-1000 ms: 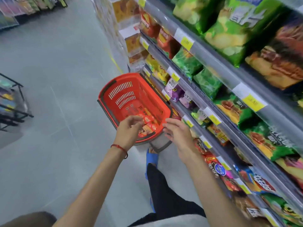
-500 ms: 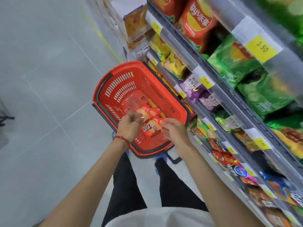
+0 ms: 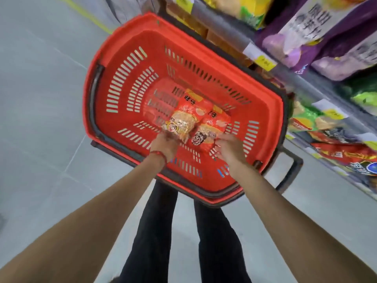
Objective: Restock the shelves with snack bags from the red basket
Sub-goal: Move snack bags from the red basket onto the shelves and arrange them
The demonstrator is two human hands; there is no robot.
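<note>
My left hand [image 3: 163,144] grips the left snack bag [image 3: 183,117] just ahead, my right hand [image 3: 230,149] pinches the right snack bag [image 3: 213,124].

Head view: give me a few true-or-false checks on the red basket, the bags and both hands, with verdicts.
1. The red basket holds two snack bags. True: a left snack bag and a right snack bag, side by side.
2. The left hand is empty. False: it grips the near end of the left snack bag.
3. The basket stands on a shelf. False: it is on the grey floor, beside the shelves.
4. The right hand has its fingers on the right snack bag. True.
5. The red band is on the right wrist. False: the left wrist.
</note>
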